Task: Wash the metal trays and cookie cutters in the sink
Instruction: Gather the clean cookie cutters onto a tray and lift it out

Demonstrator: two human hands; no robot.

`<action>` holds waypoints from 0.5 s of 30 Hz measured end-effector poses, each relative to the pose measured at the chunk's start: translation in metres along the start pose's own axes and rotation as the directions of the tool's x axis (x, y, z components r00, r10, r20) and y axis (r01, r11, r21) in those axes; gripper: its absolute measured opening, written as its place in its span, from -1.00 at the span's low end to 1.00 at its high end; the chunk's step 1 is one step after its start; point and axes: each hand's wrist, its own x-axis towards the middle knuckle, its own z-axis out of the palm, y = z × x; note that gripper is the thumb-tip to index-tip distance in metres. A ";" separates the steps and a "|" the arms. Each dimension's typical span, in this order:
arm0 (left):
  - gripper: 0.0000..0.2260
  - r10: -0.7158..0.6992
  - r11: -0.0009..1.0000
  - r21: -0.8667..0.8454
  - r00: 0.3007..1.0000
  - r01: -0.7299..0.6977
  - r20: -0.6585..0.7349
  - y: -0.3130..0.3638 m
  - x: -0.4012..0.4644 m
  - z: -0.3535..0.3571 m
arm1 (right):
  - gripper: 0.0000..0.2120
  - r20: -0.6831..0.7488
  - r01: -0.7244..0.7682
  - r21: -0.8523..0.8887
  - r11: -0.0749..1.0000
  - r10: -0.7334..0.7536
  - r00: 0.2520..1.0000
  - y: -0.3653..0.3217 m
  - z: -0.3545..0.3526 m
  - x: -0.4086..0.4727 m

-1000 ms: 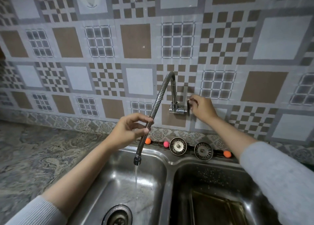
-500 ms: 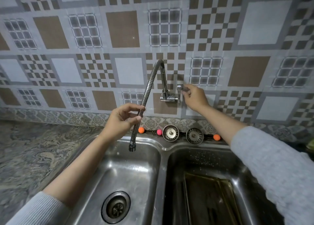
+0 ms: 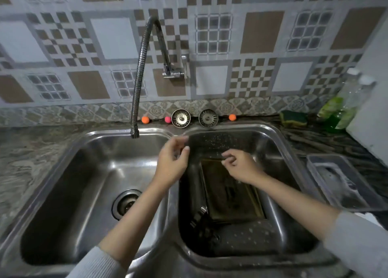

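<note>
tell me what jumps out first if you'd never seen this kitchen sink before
Two bare hands, the left hand and right hand, hover empty over the divider of a steel double sink. A dark metal tray lies in the right basin, below the right hand. A long flexible faucet hose arcs from the patterned tile wall, ending above the left basin.

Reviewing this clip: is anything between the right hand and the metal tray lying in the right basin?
Nothing visible. The right hand hovers with loosely curled fingers directly over the far end of the metal tray, which lies on the right basin floor. The left hand hangs over the divider, off to the side.
</note>
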 end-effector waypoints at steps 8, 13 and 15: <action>-0.66 -0.677 0.731 0.531 0.550 0.428 0.490 -0.042 -0.044 0.060 | -0.57 0.722 -0.165 -0.227 0.960 0.280 0.633 0.063 0.068 -0.084; -0.50 -0.765 0.644 0.615 0.383 0.455 0.518 -0.076 -0.052 0.078 | -0.26 0.828 -0.152 -0.232 0.961 0.277 0.487 0.065 0.082 -0.086; -0.67 -0.815 0.576 0.628 0.308 0.524 0.490 -0.082 -0.052 0.080 | -0.23 0.842 -0.161 -0.206 0.965 0.258 0.474 0.070 0.089 -0.082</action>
